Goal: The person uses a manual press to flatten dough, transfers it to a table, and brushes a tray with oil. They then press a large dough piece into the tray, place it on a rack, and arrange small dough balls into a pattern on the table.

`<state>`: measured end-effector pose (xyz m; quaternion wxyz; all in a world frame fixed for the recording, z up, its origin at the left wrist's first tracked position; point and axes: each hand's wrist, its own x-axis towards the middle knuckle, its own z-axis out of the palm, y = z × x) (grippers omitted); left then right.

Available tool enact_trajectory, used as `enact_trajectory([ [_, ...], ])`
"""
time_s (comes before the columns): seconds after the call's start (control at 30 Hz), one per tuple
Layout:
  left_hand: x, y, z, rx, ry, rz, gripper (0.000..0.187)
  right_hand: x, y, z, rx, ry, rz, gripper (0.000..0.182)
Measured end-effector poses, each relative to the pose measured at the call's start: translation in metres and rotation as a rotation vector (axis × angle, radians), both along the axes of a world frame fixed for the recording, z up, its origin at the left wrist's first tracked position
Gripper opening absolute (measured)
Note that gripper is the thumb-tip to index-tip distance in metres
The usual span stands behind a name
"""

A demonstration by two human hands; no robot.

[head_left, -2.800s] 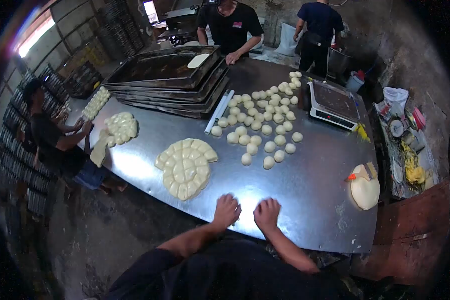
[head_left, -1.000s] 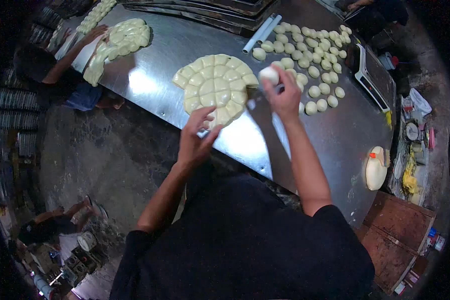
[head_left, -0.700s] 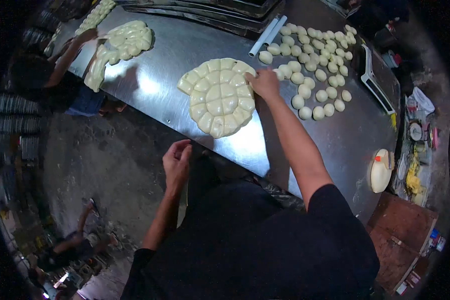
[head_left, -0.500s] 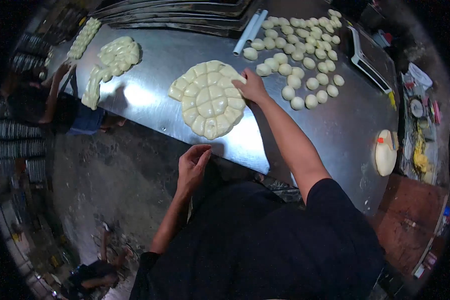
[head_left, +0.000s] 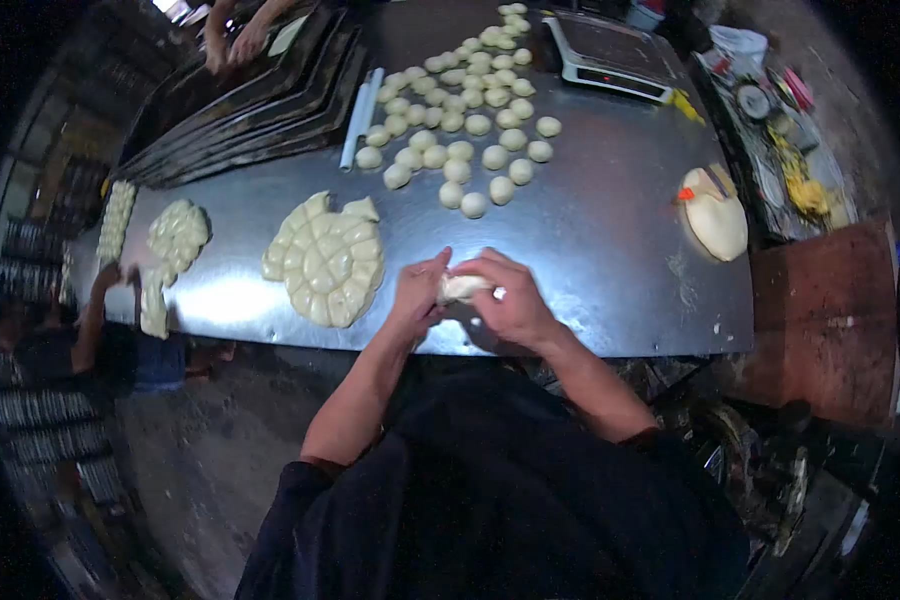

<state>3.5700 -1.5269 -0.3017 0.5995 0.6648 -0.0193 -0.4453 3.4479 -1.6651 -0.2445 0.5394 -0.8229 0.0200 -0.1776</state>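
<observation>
Low over the near edge of the metal table, my left hand (head_left: 418, 298) and my right hand (head_left: 512, 303) are closed on a small piece of dough (head_left: 460, 289) between them. Its shape is partly hidden by my fingers. To the left of my hands lies a flat round of dough (head_left: 325, 262), marked into several bulging segments, with a notch in its far edge. Beyond my hands, many smooth dough balls (head_left: 459, 149) are spread over the tabletop.
Two pale rods (head_left: 362, 118) lie beside stacked dark trays (head_left: 260, 110). A scale (head_left: 615, 60) stands at the back right. A larger dough lump (head_left: 716, 222) with a scraper is at right. Co-workers' hands (head_left: 240, 42) are at the trays and near more dough (head_left: 178, 236) at left.
My right hand has left the dough round, which now has a notch in its far edge. Both hands have come together around a dough piece. The view has turned right.
</observation>
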Motion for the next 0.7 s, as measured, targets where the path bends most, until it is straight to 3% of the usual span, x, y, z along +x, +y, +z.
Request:
enact_trajectory([
  [0.03,0.005,-0.004,0.008,0.242,-0.491,-0.021,0.045,-0.018,-0.018,0.003,0.032,-0.067,-0.088,0.029],
  [0.07,0.011,0.006,-0.004,0.32,-0.938,0.035,0.047,-0.043,-0.043,-0.008,0.016,-0.038,-0.163,0.026],
  [0.1,0.013,0.02,-0.008,0.36,-1.043,0.142,0.047,-0.074,-0.071,-0.034,0.025,-0.012,-0.282,0.024],
  [0.13,0.018,0.048,-0.026,0.51,-0.993,0.068,0.043,-0.099,-0.08,-0.035,0.192,0.092,-0.53,0.022],
  [0.17,0.011,0.075,-0.059,0.621,-1.077,0.051,0.037,-0.127,-0.094,-0.075,0.293,0.141,-0.76,0.018],
  [0.2,0.001,0.092,-0.097,0.746,-1.3,-0.169,0.032,-0.151,-0.102,-0.113,0.245,0.293,-0.911,0.009],
  [0.23,-0.024,0.093,-0.111,0.742,-1.527,-0.239,0.03,-0.167,-0.104,-0.183,-0.194,0.517,-0.988,0.011],
  [0.27,-0.049,0.071,-0.097,0.69,-1.499,-0.246,0.027,-0.143,-0.067,-0.14,-0.498,0.647,-1.008,0.006],
  [0.33,-0.065,0.019,-0.084,0.55,-1.53,-0.281,0.023,-0.103,-0.054,-0.151,-0.599,0.318,-0.791,0.012],
  [0.37,-0.052,-0.005,-0.089,0.46,-1.577,-0.308,0.022,-0.073,-0.059,-0.158,-0.626,0.175,-0.709,0.013],
  [0.47,0.025,-0.04,-0.096,0.582,-1.622,-0.521,0.019,-0.012,-0.113,-0.175,-0.83,0.091,-0.668,0.008],
  [0.57,0.046,0.006,-0.072,0.599,-1.67,-0.402,0.016,-0.045,-0.171,-0.159,-0.77,0.07,-0.745,0.01],
  [0.6,0.03,0.026,-0.081,0.648,-1.557,-0.343,0.015,-0.064,-0.168,-0.16,-0.813,0.113,-0.78,0.01],
  [0.63,0.013,0.045,-0.09,0.534,-1.475,-0.337,0.013,-0.083,-0.151,-0.164,-0.797,0.144,-0.794,0.008],
  [0.67,-0.009,0.045,-0.101,0.494,-1.615,-0.196,0.012,-0.093,-0.128,-0.175,-0.757,0.183,-0.841,0.007],
  [0.7,-0.024,0.046,-0.11,0.408,-1.626,-0.33,0.015,-0.094,-0.107,-0.191,-0.738,0.117,-0.772,0.012],
])
